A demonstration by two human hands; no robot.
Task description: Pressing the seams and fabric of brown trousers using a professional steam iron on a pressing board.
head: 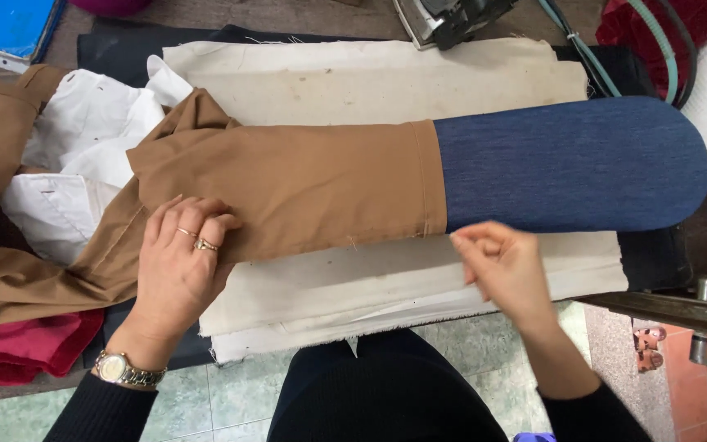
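Note:
A brown trouser leg [304,184] is pulled over a narrow sleeve board with a blue denim cover [574,164]; the hem ends about mid-board. My left hand [177,262] rests fingers down on the leg's near edge at the left, wearing rings and a wristwatch. My right hand [505,266] hovers just below the hem's near corner, fingertips pinched together; whether it holds a thread is too small to tell.
The board lies over a cream cloth pad [370,78] on the table. White fabric [83,139] and more brown garment pile up at the left, red cloth [18,348] below. An iron [452,16] stands at the back, hoses [656,41] at right.

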